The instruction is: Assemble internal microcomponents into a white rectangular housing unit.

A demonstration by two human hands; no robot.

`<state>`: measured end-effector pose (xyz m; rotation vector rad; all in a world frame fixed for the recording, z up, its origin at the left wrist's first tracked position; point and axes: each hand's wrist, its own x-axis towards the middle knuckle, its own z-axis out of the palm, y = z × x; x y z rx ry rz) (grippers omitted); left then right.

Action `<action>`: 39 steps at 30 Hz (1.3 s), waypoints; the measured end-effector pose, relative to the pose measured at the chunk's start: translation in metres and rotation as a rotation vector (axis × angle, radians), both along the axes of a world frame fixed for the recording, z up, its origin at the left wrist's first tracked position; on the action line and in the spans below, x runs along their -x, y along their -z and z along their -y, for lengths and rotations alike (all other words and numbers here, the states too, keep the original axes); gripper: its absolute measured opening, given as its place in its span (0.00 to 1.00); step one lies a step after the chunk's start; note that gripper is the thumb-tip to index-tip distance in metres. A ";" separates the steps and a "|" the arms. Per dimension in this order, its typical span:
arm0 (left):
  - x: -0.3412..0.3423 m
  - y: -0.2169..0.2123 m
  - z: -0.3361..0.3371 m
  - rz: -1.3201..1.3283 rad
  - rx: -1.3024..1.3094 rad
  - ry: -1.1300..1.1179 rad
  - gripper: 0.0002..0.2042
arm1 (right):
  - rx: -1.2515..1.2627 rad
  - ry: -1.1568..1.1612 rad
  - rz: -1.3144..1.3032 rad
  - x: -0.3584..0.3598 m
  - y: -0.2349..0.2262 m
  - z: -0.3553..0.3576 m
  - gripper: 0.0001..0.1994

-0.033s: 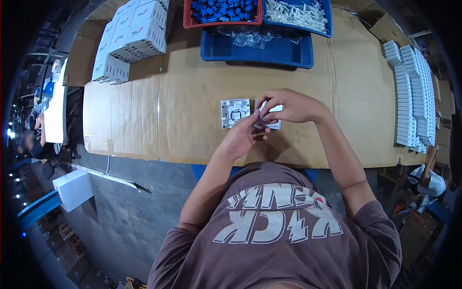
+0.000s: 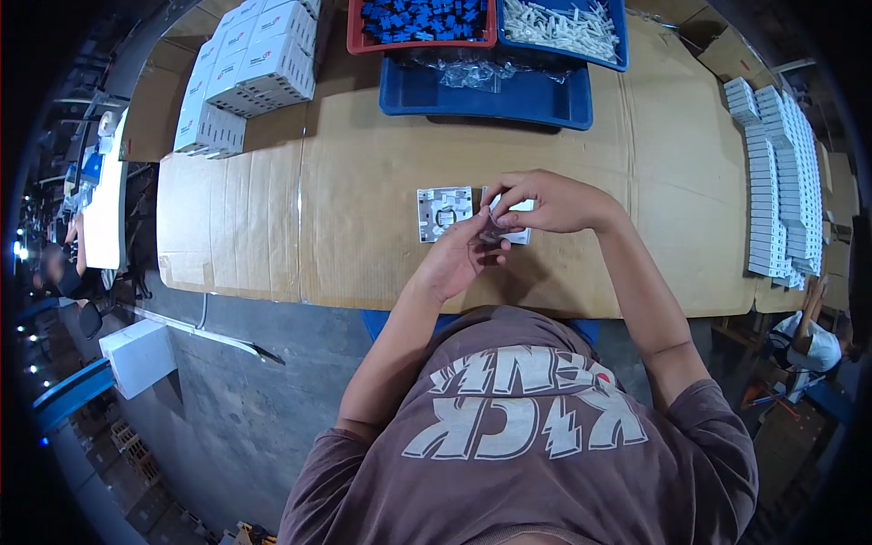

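My left hand [image 2: 461,252] and my right hand [image 2: 551,203] meet over the cardboard-covered table, fingertips pinched together. Between them is a small, translucent-looking piece [image 2: 491,235]; the fingers hide most of it, so its kind is unclear. Just left of the fingers a square white plastic plate [image 2: 434,202] lies flat, its moulded inner side with a dark ring facing up. Another white square piece [image 2: 522,234] rests under my right hand, which covers much of it.
Beyond my hands are a red tray [image 2: 352,41] of blue plastic parts, a blue tray [image 2: 621,56] of whitish slim pieces, and a lower blue tray [image 2: 509,111] with clear plastic bags. White boxes [image 2: 259,77] are stacked at left, white plates [image 2: 772,191] at right. Other people work at both sides.
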<state>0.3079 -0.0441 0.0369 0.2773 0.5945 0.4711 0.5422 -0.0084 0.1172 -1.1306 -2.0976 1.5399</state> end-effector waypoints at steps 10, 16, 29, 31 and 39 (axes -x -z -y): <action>0.000 -0.007 -0.003 0.034 -0.069 -0.039 0.18 | 0.232 0.027 -0.058 0.007 0.000 0.002 0.20; -0.003 0.005 -0.005 0.078 -0.078 -0.042 0.16 | 0.262 0.008 -0.033 0.010 0.005 0.000 0.23; -0.005 0.005 -0.008 0.129 -0.037 -0.071 0.14 | 0.282 0.045 -0.081 0.008 0.005 -0.002 0.23; -0.004 0.006 -0.009 0.116 -0.045 -0.058 0.14 | 0.263 -0.038 -0.004 0.008 0.011 -0.003 0.23; 0.002 0.011 -0.009 0.121 -0.083 -0.051 0.15 | 0.310 0.004 -0.066 0.012 0.010 -0.007 0.23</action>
